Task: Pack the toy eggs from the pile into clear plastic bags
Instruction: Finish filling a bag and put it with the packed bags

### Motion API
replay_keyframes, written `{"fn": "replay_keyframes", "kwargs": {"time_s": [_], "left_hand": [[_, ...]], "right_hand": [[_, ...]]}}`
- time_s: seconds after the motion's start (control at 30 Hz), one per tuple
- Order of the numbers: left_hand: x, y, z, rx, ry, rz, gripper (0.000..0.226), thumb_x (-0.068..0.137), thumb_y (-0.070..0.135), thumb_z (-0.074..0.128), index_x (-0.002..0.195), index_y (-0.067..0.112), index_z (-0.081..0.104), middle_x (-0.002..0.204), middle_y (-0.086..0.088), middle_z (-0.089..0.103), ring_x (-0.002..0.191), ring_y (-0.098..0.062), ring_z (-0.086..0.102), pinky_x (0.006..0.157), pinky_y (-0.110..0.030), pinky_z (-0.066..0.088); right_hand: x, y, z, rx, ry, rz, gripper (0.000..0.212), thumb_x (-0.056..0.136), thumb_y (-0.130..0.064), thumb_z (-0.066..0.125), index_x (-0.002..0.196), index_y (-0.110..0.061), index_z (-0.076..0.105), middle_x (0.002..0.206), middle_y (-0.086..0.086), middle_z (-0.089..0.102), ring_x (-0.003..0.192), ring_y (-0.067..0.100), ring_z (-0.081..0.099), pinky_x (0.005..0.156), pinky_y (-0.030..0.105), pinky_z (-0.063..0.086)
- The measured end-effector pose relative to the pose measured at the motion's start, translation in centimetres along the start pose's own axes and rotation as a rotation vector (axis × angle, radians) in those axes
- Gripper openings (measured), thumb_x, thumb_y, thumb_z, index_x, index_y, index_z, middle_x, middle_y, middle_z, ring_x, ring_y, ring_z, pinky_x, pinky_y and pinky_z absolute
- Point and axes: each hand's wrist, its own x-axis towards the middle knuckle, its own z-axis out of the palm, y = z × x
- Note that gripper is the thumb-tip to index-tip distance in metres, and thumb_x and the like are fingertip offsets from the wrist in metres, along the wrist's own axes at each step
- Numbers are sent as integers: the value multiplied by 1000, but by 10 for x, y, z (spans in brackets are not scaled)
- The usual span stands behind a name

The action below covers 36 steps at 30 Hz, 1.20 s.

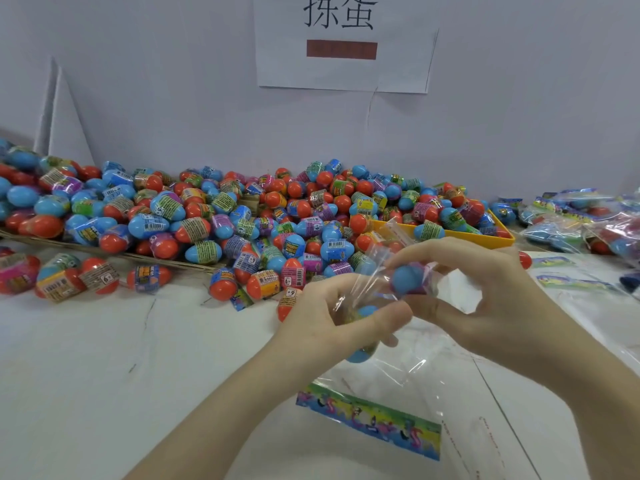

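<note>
Far left we see loose eggs [59, 278] on the white table [104, 375], just ahead of the pile [207, 216] of red-and-blue labelled eggs, which runs along the wall [156, 98]. A paper sign [343, 46] hangs on the wall above the pile.

Centre: our left hand [325, 317] has its fingers curled, pinching a clear bag [367, 289] from the left side. We see a blue egg [362, 355] low in that bag, under the left thumb and palm, mostly hidden. A second blue egg [408, 278] sits at the bag mouth, between the two hands, up and right of the left grip.

Our right hand [485, 292] pinches around this egg from the right, thumb below and fingers above, touching the plastic there. We cannot tell if the fingertips hold the egg itself or only the film.

Below the hands, another empty bag [398, 403] with a colourful printed strip lies flat on the table.

Right of centre, a yellow tray [498, 237] holds the pile's right end. Far right: filled bags [588, 223] heaped together, and flat printed bag strips [568, 282] near them on the table.
</note>
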Motion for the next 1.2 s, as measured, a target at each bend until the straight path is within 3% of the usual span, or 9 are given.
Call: {"fn": "replay_keyframes", "kwargs": {"time_s": [0.07, 0.17, 0.33, 0.6, 0.77, 0.9, 1.0, 1.13, 1.2], "left_hand": [[-1, 0, -1, -7, -47, -18, 29, 64, 36, 72, 91, 26, 69, 85, -1, 74, 75, -14, 71, 63, -16, 52], [0, 0, -3, 7, -49, -45, 28, 64, 33, 80, 90, 34, 68, 83, 1, 74, 80, -15, 70, 70, -18, 54], [-1, 5, -3, -54, -136, -71, 25, 67, 27, 71, 91, 30, 68, 77, 2, 73, 73, -12, 70, 62, -14, 51], [1, 2, -2, -94, -108, -88, 33, 69, 34, 66, 102, 28, 64, 82, 3, 74, 79, -9, 70, 69, -10, 49], [0, 3, 1, -132, -115, -130, 30, 70, 32, 64, 99, 26, 63, 74, 11, 72, 68, 0, 67, 59, -8, 47], [0, 3, 0, -155, -248, -281, 40, 71, 39, 69, 107, 23, 60, 89, 5, 73, 73, -12, 69, 66, -18, 52], [-2, 5, -1, -296, -326, -354, 30, 75, 42, 64, 94, 19, 68, 93, 0, 70, 76, -16, 67, 69, -23, 55], [-1, 4, -4, -303, -266, -306, 17, 79, 32, 64, 89, 19, 70, 87, 3, 72, 76, -12, 68, 71, -18, 53], [0, 3, -4, -250, -198, -268, 17, 73, 28, 71, 89, 22, 70, 81, 5, 72, 71, -7, 68, 68, -16, 51]], "right_hand": [[0, 1, 0, 20, 26, 7, 21, 64, -41, 70, 80, -43, 56, 80, -27, 60, 83, 1, 53, 85, 52, 36], [0, 1, -1, 45, 64, 2, 33, 58, -57, 59, 81, -34, 59, 75, -16, 65, 77, 3, 58, 85, 52, 37], [0, -1, 2, 66, 56, 62, 44, 57, -67, 44, 84, -34, 53, 65, -13, 65, 88, 12, 59, 94, 50, 34], [3, 1, 6, 128, 130, 75, 39, 60, -63, 45, 64, -29, 63, 70, -15, 60, 84, 2, 48, 88, 49, 35], [7, 2, 15, 154, 150, 44, 44, 66, -58, 41, 71, -19, 60, 64, -5, 60, 69, 7, 57, 74, 34, 49], [8, 2, 20, 203, 148, 42, 34, 64, -59, 39, 69, -28, 51, 61, -10, 60, 73, -5, 59, 65, 14, 49], [7, 0, 21, 244, 133, -43, 28, 71, -53, 43, 71, -27, 53, 73, -16, 64, 74, -1, 62, 80, 29, 46], [5, 0, 19, 187, 133, -80, 23, 76, -53, 43, 73, -33, 52, 70, -14, 63, 74, 7, 61, 84, 52, 43], [5, 0, 19, 81, 171, -91, 21, 82, -56, 48, 73, -37, 50, 70, -17, 58, 77, 8, 58, 84, 50, 40]]}}
